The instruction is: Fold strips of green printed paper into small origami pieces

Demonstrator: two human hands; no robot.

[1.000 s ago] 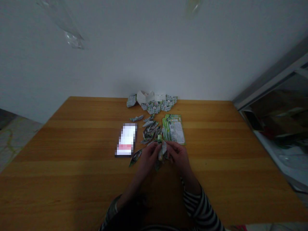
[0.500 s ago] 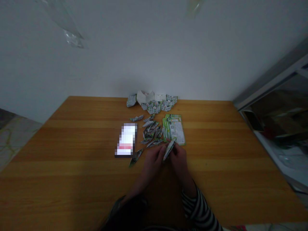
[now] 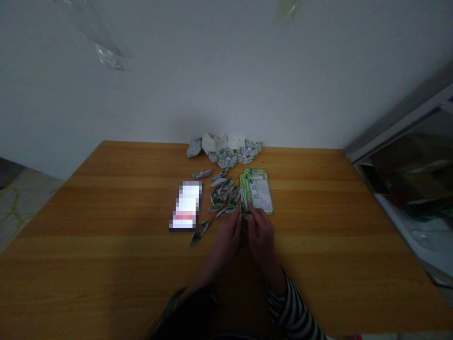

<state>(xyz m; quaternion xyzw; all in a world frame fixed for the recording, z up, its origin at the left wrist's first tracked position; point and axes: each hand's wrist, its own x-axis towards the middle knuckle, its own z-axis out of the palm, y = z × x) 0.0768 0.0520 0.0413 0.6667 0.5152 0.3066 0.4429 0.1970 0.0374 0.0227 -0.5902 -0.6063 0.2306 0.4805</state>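
My left hand (image 3: 228,236) and my right hand (image 3: 262,230) meet palm to palm over the wooden table (image 3: 106,245). Between their fingertips they pinch a small folded paper piece (image 3: 243,218), seen edge-on and mostly hidden. Just beyond the fingers lies a cluster of several folded paper pieces (image 3: 222,193). A stack of green printed sheets (image 3: 257,190) lies to the right of that cluster, close to my right hand's fingertips. One more folded piece (image 3: 199,231) lies left of my left hand.
A phone (image 3: 186,206) with a lit screen lies left of the cluster. A heap of folded paper shapes (image 3: 224,150) sits at the table's far edge against the white wall. A window frame and sill (image 3: 403,156) run along the right.
The hands have drawn together and pressed the paper piece flat between them; it showed broad a second ago, then slanted, and is now a thin edge. Both hands shifted slightly forward.
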